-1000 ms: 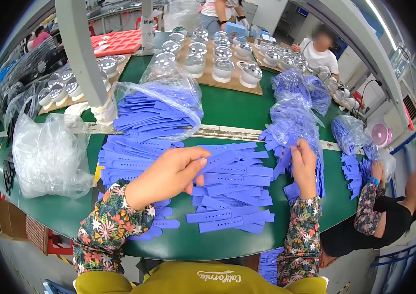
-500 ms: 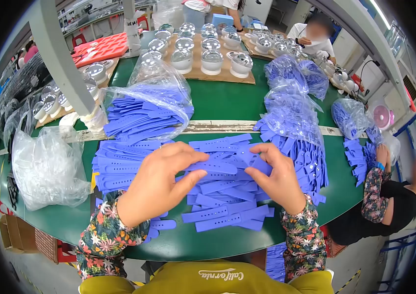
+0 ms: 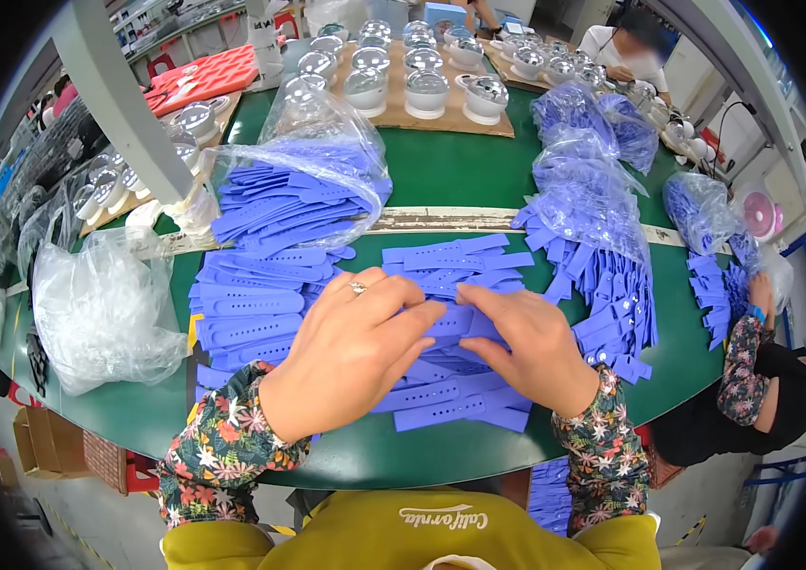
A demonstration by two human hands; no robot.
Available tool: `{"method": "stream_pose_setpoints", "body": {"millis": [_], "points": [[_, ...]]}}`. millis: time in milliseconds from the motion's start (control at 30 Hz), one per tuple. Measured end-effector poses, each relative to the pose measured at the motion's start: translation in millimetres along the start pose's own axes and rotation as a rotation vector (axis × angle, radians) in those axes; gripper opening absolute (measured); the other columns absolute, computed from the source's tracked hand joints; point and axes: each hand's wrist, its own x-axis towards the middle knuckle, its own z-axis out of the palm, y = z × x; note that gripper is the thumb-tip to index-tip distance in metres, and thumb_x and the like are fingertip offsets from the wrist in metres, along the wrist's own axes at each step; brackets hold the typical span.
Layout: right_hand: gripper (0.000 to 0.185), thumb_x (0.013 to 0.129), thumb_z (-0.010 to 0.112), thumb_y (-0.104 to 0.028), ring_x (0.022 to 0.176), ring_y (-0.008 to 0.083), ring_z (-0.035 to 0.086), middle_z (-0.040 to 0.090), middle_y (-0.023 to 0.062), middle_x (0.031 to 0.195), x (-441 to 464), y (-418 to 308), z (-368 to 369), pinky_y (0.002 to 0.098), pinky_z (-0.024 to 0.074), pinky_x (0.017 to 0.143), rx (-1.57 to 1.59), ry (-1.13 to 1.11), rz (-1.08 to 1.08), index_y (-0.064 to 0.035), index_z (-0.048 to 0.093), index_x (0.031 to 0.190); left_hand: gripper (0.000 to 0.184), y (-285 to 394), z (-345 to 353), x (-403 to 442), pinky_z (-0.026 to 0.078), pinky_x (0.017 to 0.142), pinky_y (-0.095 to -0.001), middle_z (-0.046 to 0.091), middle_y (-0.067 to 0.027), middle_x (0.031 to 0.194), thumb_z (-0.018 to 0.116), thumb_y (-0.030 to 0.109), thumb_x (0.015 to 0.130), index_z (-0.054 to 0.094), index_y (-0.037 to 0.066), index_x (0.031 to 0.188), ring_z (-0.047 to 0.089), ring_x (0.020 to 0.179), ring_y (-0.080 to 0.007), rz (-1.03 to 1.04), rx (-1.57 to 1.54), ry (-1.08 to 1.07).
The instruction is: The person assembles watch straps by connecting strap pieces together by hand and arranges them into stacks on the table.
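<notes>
My left hand (image 3: 350, 347), with a ring on one finger, is closed in a pinch over a pile of blue watch straps (image 3: 450, 391). My right hand (image 3: 531, 347) faces it with thumb and fingers curled in. Between the fingertips lies a blue watch strap (image 3: 452, 323) with a row of holes, its ends hidden by my fingers. To the left, more perforated straps (image 3: 251, 304) lie in layers beside my left hand. Straps with small shiny studs (image 3: 616, 285) spill from a clear bag on the right.
A clear bag of straps (image 3: 298, 195) lies behind the left stack. Crumpled clear plastic (image 3: 108, 313) sits at far left, near a grey post (image 3: 123, 100). Clear-domed white units (image 3: 425, 93) stand on cardboard at the back. Co-workers sit at right and far right.
My hands have come closer together, and the strap between them is now more covered by my fingers. The whole view has shifted slightly.
</notes>
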Motion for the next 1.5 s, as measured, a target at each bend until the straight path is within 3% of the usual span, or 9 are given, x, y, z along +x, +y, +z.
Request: {"method": "stream_pose_setpoints", "body": {"millis": [300, 633, 900, 1033, 1100, 1133, 1200, 1333, 1500], "points": [[0.058, 0.076, 0.08, -0.012, 0.09, 0.0299, 0.068, 0.071, 0.0115, 0.107, 3, -4, 4, 0.0397, 0.053, 0.079, 0.057, 0.043, -0.072, -0.0009, 0.057, 0.128, 0.032, -12, 15, 1, 0.052, 0.079, -0.0392, 0.066, -0.0118, 0.101, 0.08, 0.012, 0.078, 0.069, 0.003, 0.107, 0.064, 0.091, -0.0299, -0.163, -0.419, 0.011], [0.053, 0.077, 0.08, -0.011, 0.086, 0.0305, 0.067, 0.069, 0.0137, 0.109, 4, -6, 8, 0.0415, 0.0509, 0.078, 0.085, 0.047, -0.126, -0.0013, 0.058, 0.124, 0.031, -22, 12, -3, 0.051, 0.076, -0.0376, 0.069, -0.0134, 0.097, 0.079, 0.014, 0.08, 0.069, 0.001, 0.106, 0.065, 0.087, -0.0317, -0.213, -0.454, -0.118], [0.037, 0.072, 0.077, -0.005, 0.084, 0.0203, 0.069, 0.074, 0.0035, 0.092, 2, -21, 18, 0.0453, 0.036, 0.101, 0.104, 0.111, 0.138, -0.0076, 0.062, 0.106, 0.019, -16, 24, -6, 0.052, 0.073, -0.035, 0.07, -0.0116, 0.088, 0.077, 0.007, 0.078, 0.066, 0.001, 0.093, 0.067, 0.08, -0.0266, -0.314, -0.544, -0.191], [0.034, 0.073, 0.075, -0.004, 0.081, 0.0189, 0.069, 0.073, 0.0017, 0.09, 3, -21, 21, 0.0481, 0.034, 0.104, 0.124, 0.127, 0.099, -0.0087, 0.062, 0.104, 0.018, -14, 26, -6, 0.052, 0.068, -0.0335, 0.069, -0.0114, 0.083, 0.077, 0.006, 0.077, 0.065, 0.0, 0.089, 0.067, 0.074, -0.0255, -0.325, -0.607, -0.165], [0.032, 0.073, 0.072, -0.003, 0.077, 0.0186, 0.067, 0.071, 0.0013, 0.088, 5, -21, 22, 0.0475, 0.0348, 0.105, 0.128, 0.102, -0.004, -0.0088, 0.062, 0.103, 0.022, -11, 21, -3, 0.051, 0.078, -0.0365, 0.07, -0.0113, 0.09, 0.078, 0.008, 0.077, 0.066, 0.001, 0.094, 0.067, 0.084, -0.0266, -0.481, -0.702, -0.322], [0.032, 0.073, 0.072, -0.003, 0.077, 0.0186, 0.067, 0.071, 0.0013, 0.088, 5, -20, 21, 0.0475, 0.0348, 0.105, 0.128, 0.105, -0.006, -0.0088, 0.062, 0.103, 0.022, -11, 20, -2, 0.051, 0.078, -0.0365, 0.07, -0.0113, 0.09, 0.078, 0.008, 0.077, 0.066, 0.001, 0.094, 0.067, 0.084, -0.0266, -0.48, -0.698, -0.322], [0.024, 0.075, 0.07, -0.002, 0.075, 0.0214, 0.064, 0.068, 0.0038, 0.088, 6, -16, 19, 0.0471, 0.0376, 0.102, 0.155, 0.154, 0.051, -0.0076, 0.064, 0.098, 0.034, -10, 16, -4, 0.046, 0.091, -0.0415, 0.069, -0.0124, 0.104, 0.081, 0.014, 0.077, 0.067, 0.004, 0.107, 0.063, 0.1, -0.029, -0.195, -0.369, -0.218], [0.007, 0.083, 0.064, -0.002, 0.088, 0.0303, 0.06, 0.066, 0.0095, 0.088, 12, 2, 7, 0.0432, 0.0407, 0.096, -0.139, 0.202, 0.092, -0.0052, 0.066, 0.09, 0.051, -18, -30, -5, 0.042, 0.1, -0.0438, 0.064, -0.0132, 0.121, 0.08, 0.018, 0.078, 0.063, 0.007, 0.125, 0.058, 0.113, -0.0339, -0.113, 0.012, 0.087], [0.005, 0.086, 0.064, -0.003, 0.094, 0.0308, 0.061, 0.066, 0.0097, 0.092, 12, 18, 13, 0.0455, 0.041, 0.098, -0.177, 0.127, 0.113, -0.0036, 0.065, 0.091, 0.027, -24, -89, -49, 0.048, 0.091, -0.0411, 0.067, -0.0136, 0.11, 0.074, 0.006, 0.08, 0.067, 0.002, 0.105, 0.061, 0.105, -0.0346, -0.315, 0.007, -0.136]]}}
